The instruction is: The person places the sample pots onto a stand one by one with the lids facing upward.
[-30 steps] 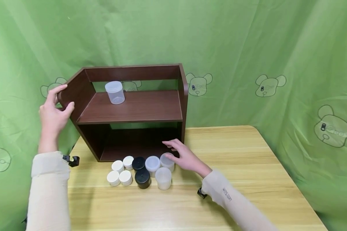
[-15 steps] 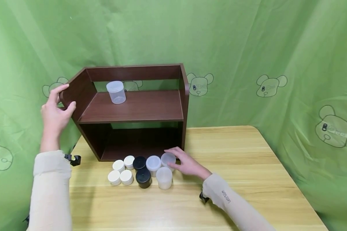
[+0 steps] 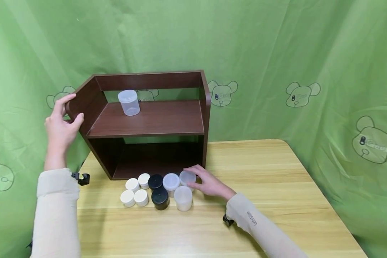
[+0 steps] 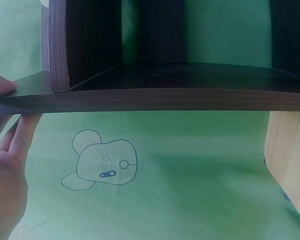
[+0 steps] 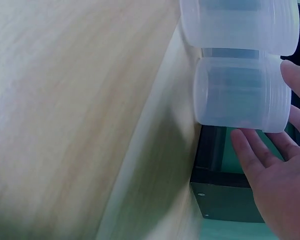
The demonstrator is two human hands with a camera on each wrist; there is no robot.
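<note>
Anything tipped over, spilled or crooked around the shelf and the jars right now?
Nothing stands out. The jars in front of the shelf stand upright in a tight cluster, the clear jar on the upper board is upright, the left hand grips the shelf's side panel, and the right hand touches the rightmost clear jar.

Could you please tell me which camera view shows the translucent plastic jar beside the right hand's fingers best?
The right wrist view: the translucent plastic jar fills the frame, its ribbed wall clear, with the right hand spread beside it. The head view shows the same jar small, among the other jars by the dark brown wooden shelf. The left wrist view does not show it.
</note>
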